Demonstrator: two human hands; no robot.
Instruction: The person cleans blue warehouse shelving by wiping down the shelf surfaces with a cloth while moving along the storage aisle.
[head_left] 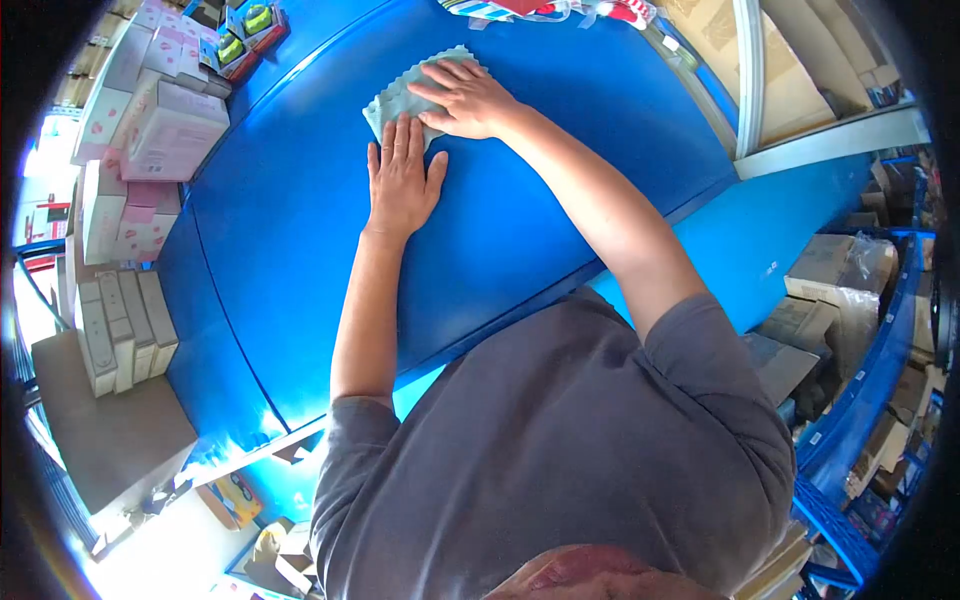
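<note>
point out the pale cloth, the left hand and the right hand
Pale cloth (397, 98): head view, on an uncovered part of its surface
Left hand (400, 188): head view, on the back of the hand
Right hand (474, 106): head view, on the back of the hand

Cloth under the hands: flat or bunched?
Flat: the cloth shows a smooth face and outspread zigzag edge. Whether it's doubled, cannot tell; the right hand covers part.
</note>
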